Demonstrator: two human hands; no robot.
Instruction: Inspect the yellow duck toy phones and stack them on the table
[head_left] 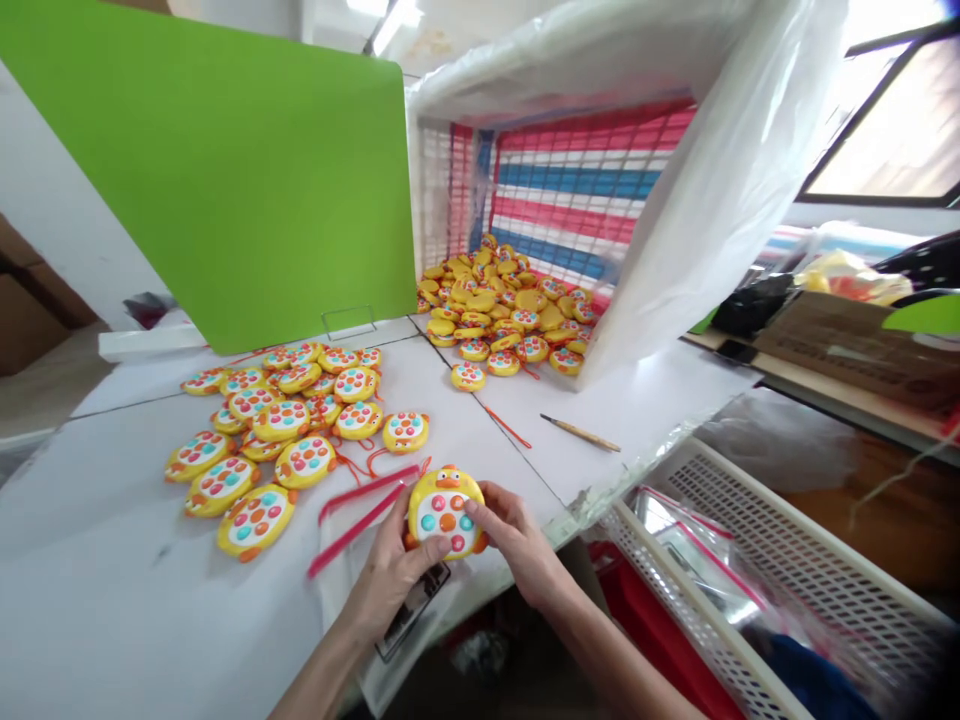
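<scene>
Between my two hands is a yellow duck-shaped toy [448,513], its white front with pink, blue and orange buttons turned toward me. My left hand [397,560] grips its left side, the thumb lying on the lower front. My right hand [517,535] closes on its right side, with the thumb at the buttons. Under and left of my left hand lies a clear bag with a pink zip strip [360,500]. A loose pile of the same duck toys [281,415] covers the table to the left, most with their buttons up.
A large heap of duck toys [499,300] spills from a wrapped, striped-lined crate [675,220]. A green board [247,180] stands behind the left pile. On the table [97,540] lie a thin wooden-handled tool [581,432] and an orange cord [508,427]. A white perforated basket [810,540] stands at right.
</scene>
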